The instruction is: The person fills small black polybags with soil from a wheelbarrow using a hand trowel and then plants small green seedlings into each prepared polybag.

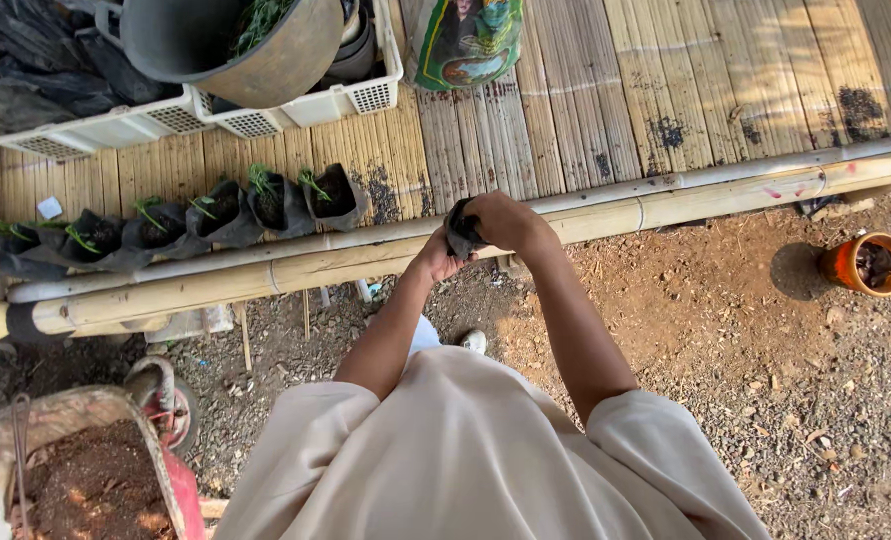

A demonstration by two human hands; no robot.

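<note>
Both of my hands meet over the front edge of a bamboo platform [665,90]. A small black plastic grow bag [460,233] is gripped between them. My right hand [505,220] closes over its top. My left hand [433,262] holds it from below. To the left on the platform stands a row of several filled black grow bags with green seedlings [180,220]. My arms in light sleeves come up from the bottom of the view.
A wheelbarrow of brown soil [85,480] is at bottom left. White crates [265,115] with a large dark pot and black bags stand at the back left. A printed sack [465,40] leans at top centre. An orange pot [865,265] lies on the dirt at right.
</note>
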